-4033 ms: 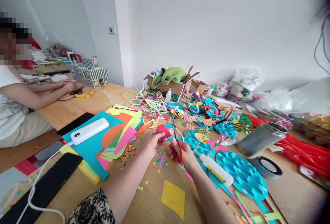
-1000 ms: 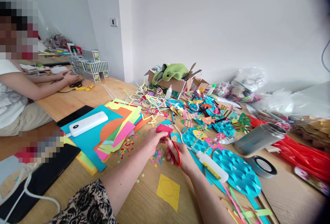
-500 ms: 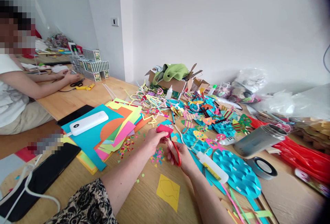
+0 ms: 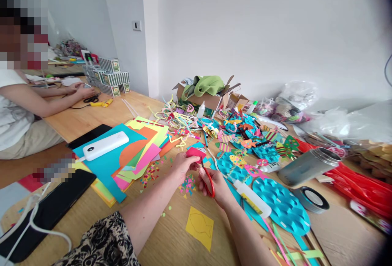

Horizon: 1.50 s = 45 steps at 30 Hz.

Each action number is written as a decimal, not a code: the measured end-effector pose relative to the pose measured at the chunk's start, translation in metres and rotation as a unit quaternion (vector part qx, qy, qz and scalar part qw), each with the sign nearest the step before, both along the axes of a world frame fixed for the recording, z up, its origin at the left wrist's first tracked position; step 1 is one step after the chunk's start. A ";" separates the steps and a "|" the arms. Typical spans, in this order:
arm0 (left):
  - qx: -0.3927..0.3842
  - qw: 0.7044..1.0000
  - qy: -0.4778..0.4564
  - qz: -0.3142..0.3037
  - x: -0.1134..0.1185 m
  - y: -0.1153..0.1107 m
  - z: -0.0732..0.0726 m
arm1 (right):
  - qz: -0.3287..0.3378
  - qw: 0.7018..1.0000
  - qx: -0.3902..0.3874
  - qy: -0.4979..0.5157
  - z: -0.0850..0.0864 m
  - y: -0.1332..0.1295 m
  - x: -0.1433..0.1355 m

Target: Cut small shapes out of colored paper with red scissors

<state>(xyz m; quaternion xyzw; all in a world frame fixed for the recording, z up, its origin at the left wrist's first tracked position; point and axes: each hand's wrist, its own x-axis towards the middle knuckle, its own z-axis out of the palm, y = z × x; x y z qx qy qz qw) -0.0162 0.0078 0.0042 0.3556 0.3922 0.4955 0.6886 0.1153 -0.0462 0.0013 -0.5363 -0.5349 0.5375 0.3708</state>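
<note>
My left hand pinches a small piece of pinkish-red paper. Red-handled scissors are in my right hand, their blades against the edge of that paper. Tiny colored paper bits lie on the wood beneath and beside the hands. Nearer to me rests a yellow paper square with a fish outline drawn on it. Right of my right hand lies a white glue bottle, partly over blue paper shapes.
Stacked colored paper with a white power bank lies left. Paper fish and a metal flask are at right, a cardboard box behind. Far left, a person sits with hands on a small object.
The person at the far left has shifted slightly to the right. My hands, the paper and the scissors show almost no movement.
</note>
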 end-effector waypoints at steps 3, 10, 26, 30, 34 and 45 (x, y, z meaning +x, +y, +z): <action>-0.001 1.000 -0.004 -0.002 0.000 0.000 0.000 | 0.001 1.000 -0.001 -0.001 -0.001 0.000 0.000; 0.003 1.000 0.002 0.001 -0.001 -0.001 0.002 | -0.004 1.000 -0.006 -0.005 -0.001 -0.001 0.000; -0.002 1.000 0.002 0.001 0.000 -0.002 0.004 | -0.004 1.000 -0.010 -0.009 0.001 0.000 -0.001; 0.006 1.000 0.007 -0.001 0.000 -0.002 0.003 | 0.000 1.000 -0.004 0.000 0.001 -0.001 -0.001; 0.008 1.000 0.008 -0.003 0.000 -0.002 0.002 | 0.001 1.000 -0.004 0.003 0.001 -0.001 -0.001; 0.000 1.000 0.002 0.005 0.000 -0.001 0.002 | -0.010 1.000 -0.014 -0.001 0.005 -0.002 -0.003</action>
